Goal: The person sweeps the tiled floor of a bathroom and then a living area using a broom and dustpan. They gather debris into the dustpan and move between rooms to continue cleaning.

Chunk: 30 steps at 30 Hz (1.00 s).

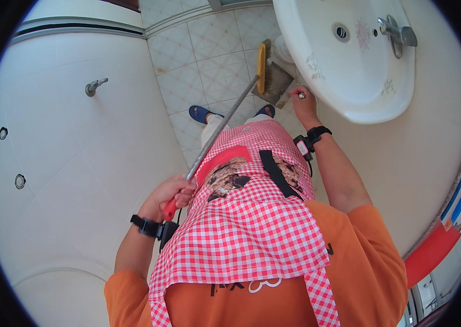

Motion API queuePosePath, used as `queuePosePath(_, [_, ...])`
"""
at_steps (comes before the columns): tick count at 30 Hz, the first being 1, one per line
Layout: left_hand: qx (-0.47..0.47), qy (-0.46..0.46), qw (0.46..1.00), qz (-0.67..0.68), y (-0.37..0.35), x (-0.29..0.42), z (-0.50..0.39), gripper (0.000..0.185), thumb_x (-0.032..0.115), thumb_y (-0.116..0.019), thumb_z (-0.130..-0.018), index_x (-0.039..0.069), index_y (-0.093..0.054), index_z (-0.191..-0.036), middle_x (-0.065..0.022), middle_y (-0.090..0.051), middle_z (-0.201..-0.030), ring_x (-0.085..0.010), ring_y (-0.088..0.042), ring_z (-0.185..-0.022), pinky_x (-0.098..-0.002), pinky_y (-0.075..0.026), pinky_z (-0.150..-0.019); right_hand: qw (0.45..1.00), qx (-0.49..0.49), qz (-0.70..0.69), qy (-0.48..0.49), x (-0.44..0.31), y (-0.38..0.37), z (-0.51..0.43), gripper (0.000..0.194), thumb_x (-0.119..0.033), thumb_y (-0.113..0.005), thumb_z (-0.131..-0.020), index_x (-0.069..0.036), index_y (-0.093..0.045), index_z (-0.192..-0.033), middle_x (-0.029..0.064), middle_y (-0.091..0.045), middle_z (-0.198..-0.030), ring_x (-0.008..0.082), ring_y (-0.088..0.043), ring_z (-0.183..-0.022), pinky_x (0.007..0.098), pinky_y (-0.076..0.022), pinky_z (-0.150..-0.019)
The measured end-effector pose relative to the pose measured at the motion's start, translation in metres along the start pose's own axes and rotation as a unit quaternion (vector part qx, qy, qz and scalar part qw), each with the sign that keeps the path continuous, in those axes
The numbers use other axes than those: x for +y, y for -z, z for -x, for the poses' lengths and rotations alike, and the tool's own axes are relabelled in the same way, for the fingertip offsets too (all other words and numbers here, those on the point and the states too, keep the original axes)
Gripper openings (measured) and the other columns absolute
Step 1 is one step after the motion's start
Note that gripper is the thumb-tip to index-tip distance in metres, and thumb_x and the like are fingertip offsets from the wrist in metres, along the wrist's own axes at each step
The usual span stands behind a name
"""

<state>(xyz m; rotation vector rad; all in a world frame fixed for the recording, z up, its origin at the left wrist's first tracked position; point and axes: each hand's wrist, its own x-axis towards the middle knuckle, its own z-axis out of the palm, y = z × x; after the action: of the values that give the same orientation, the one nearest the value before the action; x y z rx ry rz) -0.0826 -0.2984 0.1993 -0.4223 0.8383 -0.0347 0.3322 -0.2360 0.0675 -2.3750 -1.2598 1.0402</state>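
Note:
My left hand is closed around the red grip at the top of a broom's metal handle. The handle slants down to a yellow broom head, whose dark bristles reach over a metal dustpan on the tiled floor. My right hand grips the round metal end of the dustpan's handle, just below the sink's rim; most of that handle is hidden beneath the hand. Between both arms hangs a red and white checked apron.
A white washbasin with a metal faucet juts out at the upper right. The tiled wall at left bears a metal tap. Blue slippers stand on the floor near the dustpan. A red holder hangs at the right.

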Motion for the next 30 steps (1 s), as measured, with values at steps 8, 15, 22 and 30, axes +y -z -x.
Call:
queuePosePath(8, [0.22, -0.147, 0.96, -0.096, 0.034, 0.042, -0.01, 0.009, 0.004, -0.053, -0.077, 0.007, -0.045, -0.077, 0.0028, -0.039, -0.055, -0.0059, -0.036, -0.039, -0.0217, -0.031, -0.033, 0.999, -0.007, 0.011, 0.049, 0.019, -0.001, -0.006, 0.008, -0.009, -0.055, -0.078, -0.005, -0.06, -0.082, 0.0083, -0.063, -0.079, 0.0173, -0.059, -0.073, 0.0287, -0.0451, -0.068])
queuePosePath(15, [0.258, -0.116, 0.937, -0.203, 0.023, 0.038, -0.081, 0.012, 0.004, -0.051, -0.076, 0.003, -0.045, -0.065, -0.0014, -0.043, -0.05, -0.0111, -0.04, -0.036, -0.0264, -0.037, -0.034, 0.999, -0.011, 0.013, 0.047, 0.012, -0.005, -0.013, 0.008, -0.007, -0.055, -0.077, -0.005, -0.061, -0.081, 0.0051, -0.062, -0.076, 0.0151, -0.057, -0.071, 0.027, -0.0444, -0.068])
queuePosePath(22, [0.003, -0.001, 0.999, -0.054, 0.002, 0.031, -0.045, 0.012, 0.006, -0.053, -0.079, 0.005, -0.046, -0.07, 0.0026, -0.04, -0.05, -0.0055, -0.036, -0.035, -0.0198, -0.032, -0.032, 0.999, 0.01, -0.046, 0.013, 0.022, 0.013, -0.011, 0.008, -0.009, -0.054, -0.077, -0.005, -0.061, -0.079, 0.0087, -0.062, -0.075, 0.0188, -0.059, -0.074, 0.0295, -0.0453, -0.067])
queuePosePath(30, [0.2, -0.147, 0.95, -0.192, 0.018, 0.044, 0.013, 0.01, 0.006, -0.056, -0.076, 0.005, -0.047, -0.079, 0.0021, -0.041, -0.054, -0.0066, -0.038, -0.036, -0.0214, -0.033, -0.032, 0.992, 0.044, -0.118, 0.023, 0.056, 0.044, 0.005, 0.01, -0.003, -0.053, -0.077, -0.003, -0.063, -0.079, 0.0033, -0.062, -0.075, 0.0105, -0.055, -0.069, 0.0252, -0.0434, -0.065])
